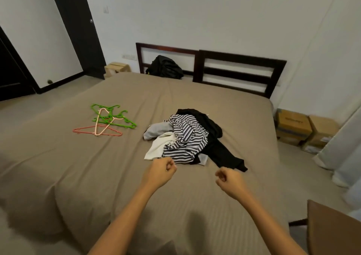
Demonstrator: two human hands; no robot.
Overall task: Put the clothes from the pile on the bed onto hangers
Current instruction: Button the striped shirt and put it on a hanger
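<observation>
Fingers (170, 166) of the left hand (160, 171) and right hand (228, 180) are curled, nothing held, just short of the pile (187, 137) on the bed (78, 176). The hangers (106, 120) left of the pile are tangled, so several may be dragged along when 1 is pulled.

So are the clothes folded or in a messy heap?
Messy heap: the striped garment lies crumpled over the black garment on the bed; nothing is folded.

The striped garment (185, 133) is hiding much of the grey garment (156, 130) and white garment (156, 147). At five o'clock a brown furniture corner (332, 231) is running off-frame. At three o'clock the cardboard boxes (293, 126) are showing print too small to read.
</observation>
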